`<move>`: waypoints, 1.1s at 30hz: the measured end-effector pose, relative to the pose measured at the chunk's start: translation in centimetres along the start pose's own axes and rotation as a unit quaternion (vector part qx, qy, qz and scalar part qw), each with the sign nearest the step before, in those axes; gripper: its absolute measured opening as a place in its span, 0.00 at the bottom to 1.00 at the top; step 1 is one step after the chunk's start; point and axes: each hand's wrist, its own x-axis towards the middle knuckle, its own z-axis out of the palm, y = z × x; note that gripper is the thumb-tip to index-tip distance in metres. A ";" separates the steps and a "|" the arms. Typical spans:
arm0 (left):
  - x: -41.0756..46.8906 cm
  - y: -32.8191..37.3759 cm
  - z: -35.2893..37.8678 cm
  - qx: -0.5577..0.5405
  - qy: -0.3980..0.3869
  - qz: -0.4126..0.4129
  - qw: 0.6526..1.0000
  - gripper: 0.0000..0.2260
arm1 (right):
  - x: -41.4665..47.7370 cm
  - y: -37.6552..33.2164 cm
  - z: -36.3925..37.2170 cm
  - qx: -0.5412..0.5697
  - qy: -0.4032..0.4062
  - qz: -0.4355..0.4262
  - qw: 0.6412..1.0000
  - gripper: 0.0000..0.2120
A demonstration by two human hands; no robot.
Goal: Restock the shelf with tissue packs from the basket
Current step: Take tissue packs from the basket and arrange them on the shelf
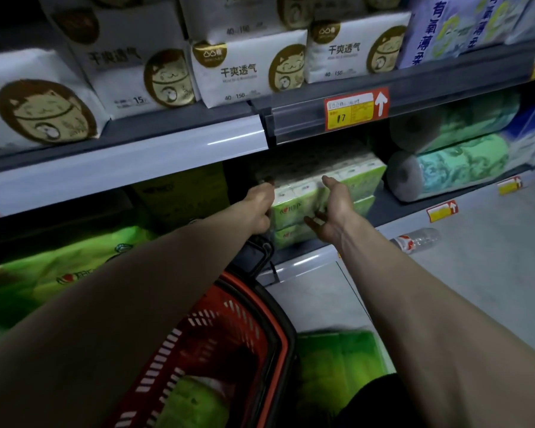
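1. We are seating a green tissue pack (pixel 294 200) on the lower shelf (pixel 396 208), on top of another green pack (pixel 291 236) and in front of more of the same kind; by our reading this is the placing step, not the fetching one.
2. Our left hand (pixel 260 208) is pressing against the pack's left end, its grip curled on that edge (the fingertips are hidden in the dark of the bay), while our right hand (pixel 332 208) is lying against the front face with its grip spread apart, thumb up, clamped on nothing.
3. The red basket (pixel 229 335) is sitting below our arms with at least one green pack (pixel 192 403) inside, so restocking is not finished.
4. Next we are judging that the pack needs a square push back flush with its neighbours, then a reach down to the basket.
5. Writing: the white cat-printed packs (pixel 247 72) above are reading "干爽透气" with "40" and "150"; the yellow price tag (pixel 349 112) is showing "17" beside a white up-arrow on red; the green pack's red logo is too blurred to read.
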 end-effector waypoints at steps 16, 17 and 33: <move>-38.6 3.4 -6.4 -0.047 -0.004 0.101 0.994 0.17 | -11.1 0.6 3.1 -0.128 -0.151 0.025 0.980 0.09; -39.8 2.4 -7.9 -0.035 0.004 0.106 0.994 0.17 | -12.1 0.8 3.2 -0.160 -0.173 0.016 0.972 0.08; -51.7 -8.4 -28.0 0.117 0.074 0.079 0.987 0.11 | -25.2 12.1 6.6 -0.597 -0.346 -0.248 0.680 0.14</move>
